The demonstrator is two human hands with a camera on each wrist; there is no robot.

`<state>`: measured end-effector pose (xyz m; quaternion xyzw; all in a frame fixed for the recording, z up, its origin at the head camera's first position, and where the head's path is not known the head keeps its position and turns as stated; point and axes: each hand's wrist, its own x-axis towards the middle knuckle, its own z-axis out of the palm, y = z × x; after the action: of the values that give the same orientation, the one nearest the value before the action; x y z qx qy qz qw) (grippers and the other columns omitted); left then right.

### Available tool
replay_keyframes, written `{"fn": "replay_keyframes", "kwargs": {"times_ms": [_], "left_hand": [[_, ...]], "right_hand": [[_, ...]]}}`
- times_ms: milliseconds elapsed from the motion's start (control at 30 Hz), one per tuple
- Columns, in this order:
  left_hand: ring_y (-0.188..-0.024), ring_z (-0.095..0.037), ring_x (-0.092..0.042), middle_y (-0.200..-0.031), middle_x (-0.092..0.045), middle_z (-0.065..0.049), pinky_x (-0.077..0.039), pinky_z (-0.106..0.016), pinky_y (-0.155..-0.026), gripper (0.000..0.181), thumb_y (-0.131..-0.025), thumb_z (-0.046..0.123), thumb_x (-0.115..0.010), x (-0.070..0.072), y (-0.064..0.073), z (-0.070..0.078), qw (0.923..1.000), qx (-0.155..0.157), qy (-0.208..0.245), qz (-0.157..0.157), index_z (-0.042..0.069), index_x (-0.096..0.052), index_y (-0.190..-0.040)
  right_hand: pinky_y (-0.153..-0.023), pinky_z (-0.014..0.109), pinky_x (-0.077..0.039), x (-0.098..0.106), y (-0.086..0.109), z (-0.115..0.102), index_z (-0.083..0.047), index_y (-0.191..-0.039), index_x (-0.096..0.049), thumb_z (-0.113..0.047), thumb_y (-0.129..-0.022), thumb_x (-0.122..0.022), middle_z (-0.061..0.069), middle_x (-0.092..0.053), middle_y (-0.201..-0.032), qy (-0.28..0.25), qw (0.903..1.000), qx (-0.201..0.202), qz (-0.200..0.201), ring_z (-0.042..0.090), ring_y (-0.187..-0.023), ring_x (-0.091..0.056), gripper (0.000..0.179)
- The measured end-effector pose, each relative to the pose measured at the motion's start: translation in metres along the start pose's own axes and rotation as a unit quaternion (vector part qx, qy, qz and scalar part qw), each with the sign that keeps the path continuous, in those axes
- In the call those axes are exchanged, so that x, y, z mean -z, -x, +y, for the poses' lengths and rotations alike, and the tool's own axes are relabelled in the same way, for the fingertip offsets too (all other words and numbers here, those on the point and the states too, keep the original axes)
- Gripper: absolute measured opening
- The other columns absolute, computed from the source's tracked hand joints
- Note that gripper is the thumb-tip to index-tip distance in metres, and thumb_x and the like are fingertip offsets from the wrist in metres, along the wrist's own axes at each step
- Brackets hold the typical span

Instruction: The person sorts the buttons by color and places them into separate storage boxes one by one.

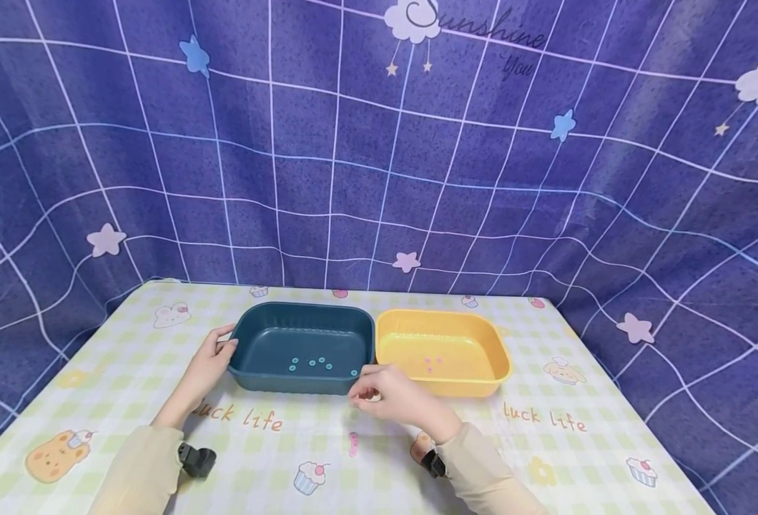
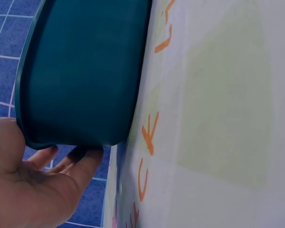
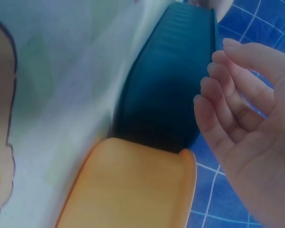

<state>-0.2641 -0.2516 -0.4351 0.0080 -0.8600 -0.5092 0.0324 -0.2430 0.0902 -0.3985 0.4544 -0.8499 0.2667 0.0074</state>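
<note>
A dark teal basin [image 1: 302, 384] stands on the table, with several small light-teal ring-like pieces [image 1: 312, 363] on its floor. At its left end my left hand [image 1: 212, 355] holds the rim, and in the left wrist view its fingers [image 2: 88, 168] lie against the outer wall. My right hand [image 1: 388, 392] hovers by the basin's front right corner, fingers loosely bent; in the right wrist view nothing shows between the thumb and fingertips [image 3: 219, 71]. Touching the teal basin on the right is a yellow basin [image 1: 469, 388] holding a few tiny pink pieces [image 1: 429, 361].
Small pink pieces [image 1: 353, 444] lie on the patterned tablecloth [image 1: 224, 458] in front of the basins. A blue curtain [image 1: 327, 179] with grid lines hangs behind and beside the table. Each wrist carries a black camera [image 1: 197, 460].
</note>
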Motion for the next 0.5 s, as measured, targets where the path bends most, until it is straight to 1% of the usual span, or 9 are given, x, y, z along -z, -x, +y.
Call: {"fn": "replay_keyframes", "kwargs": {"times_ms": [100, 300, 500], "left_hand": [[-0.128, -0.044, -0.039, -0.136, -0.04, -0.035, -0.034, -0.056, -0.104, 0.054, -0.103, 0.029, -0.028, 0.0, 0.0, 0.0, 1.0, -0.002, 0.0, 0.0, 0.001, -0.016, -0.148], [-0.127, -0.044, -0.04, -0.136, -0.041, -0.035, -0.034, -0.055, -0.104, 0.055, -0.103, 0.031, -0.028, 0.0, 0.0, 0.0, 1.0, 0.001, 0.004, 0.0, 0.002, -0.016, -0.148], [-0.128, -0.043, -0.04, -0.136, -0.041, -0.034, -0.033, -0.055, -0.105, 0.054, -0.103, 0.03, -0.028, 0.0, 0.0, 0.0, 1.0, 0.007, 0.003, 0.0, 0.002, -0.016, -0.148]], "right_hand": [[-0.07, 0.008, -0.047, -0.003, -0.001, -0.001, -0.006, -0.094, -0.073, -0.014, -0.087, -0.066, -0.004, -0.06, -0.081, -0.001, 1.0, -0.002, -0.008, -0.005, -0.076, -0.055, 0.013], [-0.071, 0.009, -0.048, -0.007, 0.0, -0.004, -0.006, -0.096, -0.073, -0.016, -0.088, -0.065, -0.004, -0.061, -0.083, 0.005, 0.9997, -0.007, -0.023, -0.004, -0.076, -0.055, 0.015], [-0.072, 0.007, -0.046, -0.012, 0.001, -0.003, -0.008, -0.095, -0.073, -0.016, -0.087, -0.066, -0.005, -0.062, -0.084, 0.005, 0.9997, -0.001, -0.025, -0.006, -0.076, -0.056, 0.013]]}}
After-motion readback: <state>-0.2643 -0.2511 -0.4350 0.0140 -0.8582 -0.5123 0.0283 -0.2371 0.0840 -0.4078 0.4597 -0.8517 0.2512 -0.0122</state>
